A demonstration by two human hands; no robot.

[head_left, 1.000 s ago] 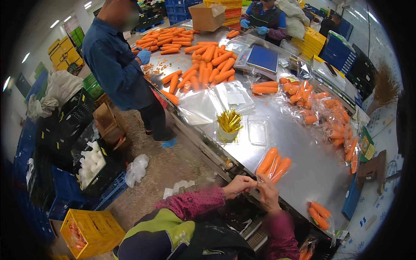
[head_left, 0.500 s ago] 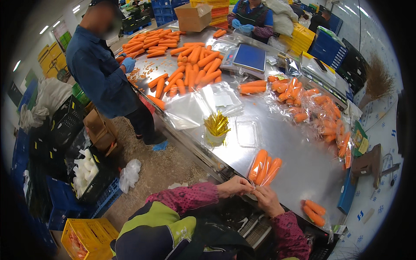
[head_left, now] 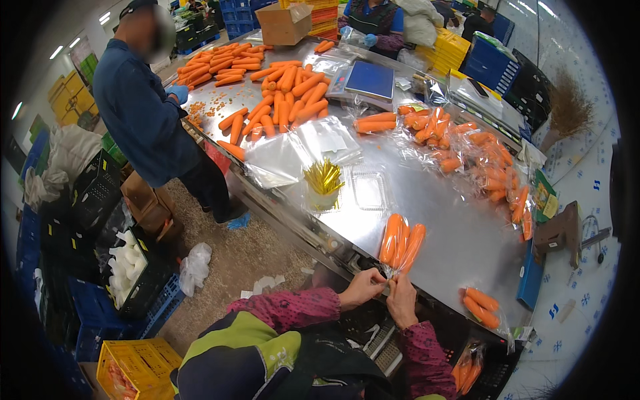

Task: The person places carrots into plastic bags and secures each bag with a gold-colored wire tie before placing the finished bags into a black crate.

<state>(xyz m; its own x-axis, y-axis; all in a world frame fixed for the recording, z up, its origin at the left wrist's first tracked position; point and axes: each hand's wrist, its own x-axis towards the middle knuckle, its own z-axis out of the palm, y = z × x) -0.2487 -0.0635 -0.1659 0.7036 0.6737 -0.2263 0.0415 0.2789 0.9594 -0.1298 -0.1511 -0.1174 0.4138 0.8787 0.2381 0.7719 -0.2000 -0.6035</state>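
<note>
A clear plastic bag of carrots (head_left: 402, 241) lies at the near edge of the metal table, its gathered end toward me. My left hand (head_left: 363, 289) is closed in a pinch at the bag's gathered end. Beside it, my right hand (head_left: 401, 300) also grips that end, fingertips almost touching the left ones. Whether a tie is between my fingers is too small to make out. Beyond the bag stands a cup of gold twist ties (head_left: 324, 181), next to a clear plastic tray (head_left: 370, 191). Another bagged pair of carrots (head_left: 481, 308) rests right of my right hand.
Flat clear bags (head_left: 277, 160) lie before a pile of loose carrots (head_left: 290, 97). A blue-topped scale (head_left: 370, 81) stands farther back. Bagged carrots (head_left: 493, 167) line the right side. A co-worker in blue (head_left: 137, 113) stands at the left edge; crates (head_left: 137, 370) sit on the floor.
My hands and the bag's gathered end have shifted slightly; the right hand is now more upright beside the left. The whole view has moved a little, and bagged carrots below the table edge now show.
</note>
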